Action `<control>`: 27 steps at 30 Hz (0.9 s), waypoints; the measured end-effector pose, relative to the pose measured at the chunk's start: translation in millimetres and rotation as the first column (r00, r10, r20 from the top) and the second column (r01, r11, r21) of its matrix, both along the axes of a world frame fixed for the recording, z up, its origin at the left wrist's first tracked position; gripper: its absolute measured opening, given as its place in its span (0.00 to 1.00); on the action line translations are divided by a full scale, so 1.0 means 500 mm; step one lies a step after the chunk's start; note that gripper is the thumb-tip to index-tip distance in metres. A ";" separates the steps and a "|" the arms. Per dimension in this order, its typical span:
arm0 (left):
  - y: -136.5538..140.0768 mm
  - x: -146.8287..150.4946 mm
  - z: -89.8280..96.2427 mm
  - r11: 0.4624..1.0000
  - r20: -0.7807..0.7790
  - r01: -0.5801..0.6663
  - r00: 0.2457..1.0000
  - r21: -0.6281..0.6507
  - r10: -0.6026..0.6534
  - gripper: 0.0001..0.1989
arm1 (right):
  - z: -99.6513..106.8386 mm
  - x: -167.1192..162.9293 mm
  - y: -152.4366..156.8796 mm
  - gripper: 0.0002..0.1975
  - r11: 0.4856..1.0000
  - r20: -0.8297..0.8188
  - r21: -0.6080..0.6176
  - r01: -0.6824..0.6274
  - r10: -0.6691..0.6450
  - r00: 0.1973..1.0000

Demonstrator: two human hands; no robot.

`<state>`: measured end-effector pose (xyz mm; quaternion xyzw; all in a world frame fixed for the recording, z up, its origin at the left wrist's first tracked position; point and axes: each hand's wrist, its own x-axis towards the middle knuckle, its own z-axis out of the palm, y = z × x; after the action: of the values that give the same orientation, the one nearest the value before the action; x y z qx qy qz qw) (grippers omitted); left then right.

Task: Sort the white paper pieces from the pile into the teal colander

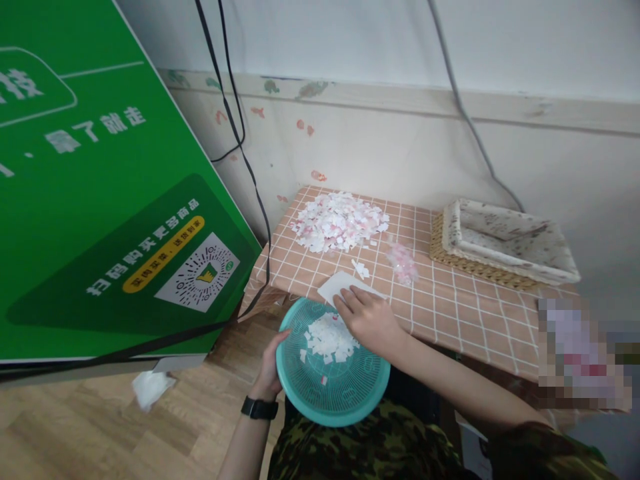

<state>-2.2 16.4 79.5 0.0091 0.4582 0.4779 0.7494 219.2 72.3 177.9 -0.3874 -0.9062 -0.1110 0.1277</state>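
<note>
My left hand (pixel 271 368) grips the left rim of a round turquoise plastic colander (pixel 373 390), held just below the table's front edge. Inside it lies a heap of small white paper scraps (pixel 333 339), with a pink-marked bit apart from the rest. My right hand (pixel 373 321) is closed on a flat white card-like piece (pixel 333 287), pressed near the table edge above the colander. A few loose scraps (pixel 360 269) lie just beyond the card. Farther back is a large pile of white and pinkish paper scraps (pixel 337 221).
A checked brown cloth (pixel 430 303) covers the table against the wall. On it are a clear bag with pink contents (pixel 403 263) and a cloth-lined wicker basket (pixel 505 247). A green panel (pixel 125 167) and dark straps stand left. A crumpled white bag (pixel 151 388) lies on the floor.
</note>
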 end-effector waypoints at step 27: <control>0.000 0.007 0.004 0.999 -0.021 0.011 1.000 -0.041 -0.012 0.10 | -0.051 0.139 0.067 0.14 0.879 -0.625 -0.226 0.420 -0.461 0.630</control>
<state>1.4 16.4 81.5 0.0016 0.4760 0.4638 0.7472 288.8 105.8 152.6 -0.6138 -0.6811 0.0326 0.3979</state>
